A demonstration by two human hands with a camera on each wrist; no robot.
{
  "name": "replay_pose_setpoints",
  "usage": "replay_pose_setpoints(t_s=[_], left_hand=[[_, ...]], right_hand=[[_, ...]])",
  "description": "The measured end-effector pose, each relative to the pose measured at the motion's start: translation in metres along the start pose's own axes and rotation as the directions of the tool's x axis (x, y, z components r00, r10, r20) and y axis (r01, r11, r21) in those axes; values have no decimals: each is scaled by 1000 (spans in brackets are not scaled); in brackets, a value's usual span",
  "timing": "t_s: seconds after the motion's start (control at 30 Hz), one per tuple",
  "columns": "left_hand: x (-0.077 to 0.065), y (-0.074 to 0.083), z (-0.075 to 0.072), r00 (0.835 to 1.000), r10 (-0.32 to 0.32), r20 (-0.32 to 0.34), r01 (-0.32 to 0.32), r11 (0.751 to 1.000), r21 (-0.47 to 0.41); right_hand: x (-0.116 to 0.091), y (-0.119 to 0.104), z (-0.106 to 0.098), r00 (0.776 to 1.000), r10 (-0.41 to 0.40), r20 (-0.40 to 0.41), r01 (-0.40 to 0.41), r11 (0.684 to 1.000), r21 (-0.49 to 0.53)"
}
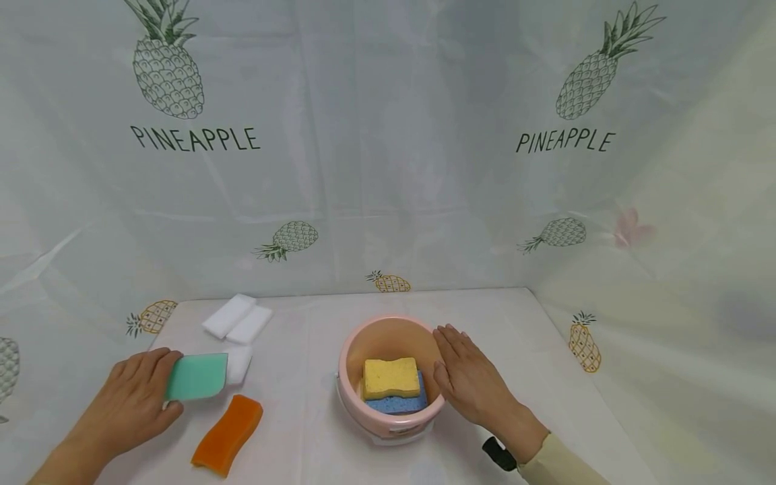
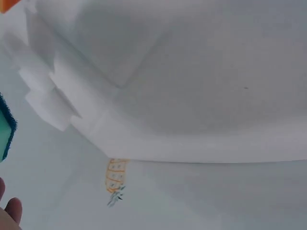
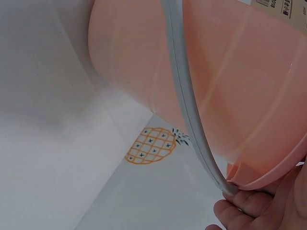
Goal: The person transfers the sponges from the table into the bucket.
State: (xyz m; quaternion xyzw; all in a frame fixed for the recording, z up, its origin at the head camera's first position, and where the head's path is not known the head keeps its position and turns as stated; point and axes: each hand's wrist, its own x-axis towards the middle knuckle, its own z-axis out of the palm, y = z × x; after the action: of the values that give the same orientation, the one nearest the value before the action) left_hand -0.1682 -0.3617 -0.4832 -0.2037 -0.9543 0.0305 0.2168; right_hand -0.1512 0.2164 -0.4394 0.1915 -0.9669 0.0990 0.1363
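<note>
At the left of the head view, my left hand (image 1: pixel 135 400) grips a mint-green sponge (image 1: pixel 197 376) between thumb and fingers, raised over the table. A dark blue layer edges this sponge (image 2: pixel 5 125) in the left wrist view. My right hand (image 1: pixel 474 377) lies with straight fingers against the right rim of a pink bucket (image 1: pixel 351 377). From the right wrist view, its fingers (image 3: pixel 249 203) touch the bucket near the end of the grey handle (image 3: pixel 180 72). Inside the bucket, a yellow sponge (image 1: pixel 391 378) sits on top of a blue sponge (image 1: pixel 400 405).
An orange wavy sponge (image 1: pixel 228 435) lies on the white table (image 1: pixel 315 417) near my left hand. Behind are two white sponges (image 1: pixel 230 315) side by side, with another white piece (image 1: pixel 240 364) partly hidden by the green one. A pineapple-print sheet (image 1: pixel 388 168) hangs behind the table.
</note>
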Motion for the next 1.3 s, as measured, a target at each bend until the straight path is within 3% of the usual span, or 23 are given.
replay_pose_setpoints(t_s=[0.27, 0.5, 0.67, 0.97, 1.2, 1.3], left_hand=[[17, 13, -8, 998, 2, -66, -6, 998, -59], [35, 31, -18, 998, -9, -59, 6, 999, -51], [53, 48, -27, 993, 15, -119, -25, 996, -84], [85, 92, -48, 985, 33, -171, -63, 983, -175], [111, 137, -68, 965, 85, -250, -151, 954, -258], [121, 156, -75, 961, 106, -255, -177, 945, -276]], right_hand=[[0, 1, 0, 1000, -3, 3, 3, 1000, -7], [0, 1, 1, 1000, -9, 5, 9, 1000, -4], [0, 1, 2, 1000, -9, 8, 9, 1000, -1], [1, 0, 3, 1000, -11, 1, 11, 1000, 3], [1, -1, 2, 1000, -19, -17, 19, 1000, -8], [0, 0, 1, 999, -20, -27, 20, 1000, -12]])
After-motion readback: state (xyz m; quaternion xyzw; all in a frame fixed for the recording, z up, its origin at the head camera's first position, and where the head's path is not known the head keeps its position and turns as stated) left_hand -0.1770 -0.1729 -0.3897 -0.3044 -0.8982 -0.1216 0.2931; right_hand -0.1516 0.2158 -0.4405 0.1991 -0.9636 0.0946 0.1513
